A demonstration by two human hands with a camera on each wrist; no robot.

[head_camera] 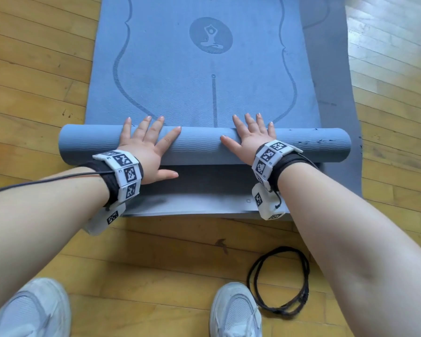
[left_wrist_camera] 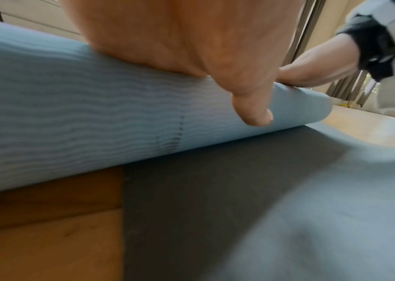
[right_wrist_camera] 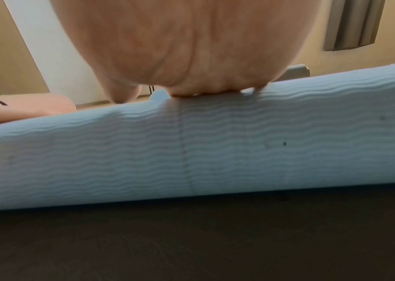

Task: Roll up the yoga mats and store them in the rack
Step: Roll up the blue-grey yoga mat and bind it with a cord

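A person crouches over a blue yoga mat (head_camera: 204, 69) spread on a wooden floor (head_camera: 34, 76). The near end of the mat is wound into a thick roll (head_camera: 199, 144) lying crosswise, with the unrolled length stretching away from the person, printed with a seated figure in a circle (head_camera: 211, 35) and curving guide lines. A second, darker grey mat (head_camera: 336, 93) lies flat beneath it, showing along the blue mat's right edge and at its near end.

The left hand (head_camera: 146, 144) lies palm down on the left half of the roll, fingers straight and spread over its top, thumb stretched out along the near side; it grasps nothing. The right hand (head_camera: 250, 135) lies the same way on the right half, fingers splayed and flat, pressing rather than gripping. Both wrists wear black bands with white blocks of square black-and-white markers (head_camera: 128, 171).

Near the person's white shoes (head_camera: 233, 312), a loop of black cord (head_camera: 280, 280) lies on the floor just beside the right foot.
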